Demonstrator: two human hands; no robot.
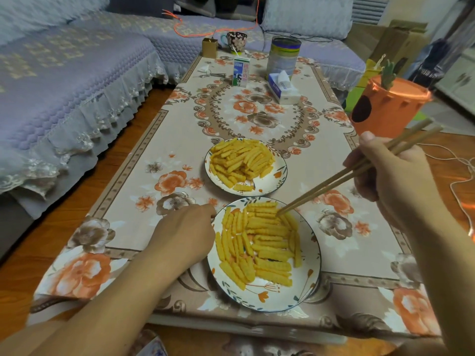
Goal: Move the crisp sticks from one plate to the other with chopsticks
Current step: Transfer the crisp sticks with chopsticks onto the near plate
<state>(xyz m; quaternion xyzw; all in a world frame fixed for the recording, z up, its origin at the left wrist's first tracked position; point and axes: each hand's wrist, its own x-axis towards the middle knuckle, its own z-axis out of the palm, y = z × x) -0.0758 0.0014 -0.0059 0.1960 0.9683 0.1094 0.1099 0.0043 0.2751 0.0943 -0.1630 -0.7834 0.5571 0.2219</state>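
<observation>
Left hand (189,227) rests fingers-down steadying near plate (312,273); crisp sticks (257,242) fill both it and far plate (279,173), direction unclear, roughly midway; right hand (393,181) pinches chopsticks (341,176), tips in near pile.

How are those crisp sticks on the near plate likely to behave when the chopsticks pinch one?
The crisp sticks look thin and straight, so probably stiff, light and easy to snap if squeezed. Their ridged sides may help the chopsticks grip. They lie loosely overlapped on the near plate, so neighbours may shift.
</observation>
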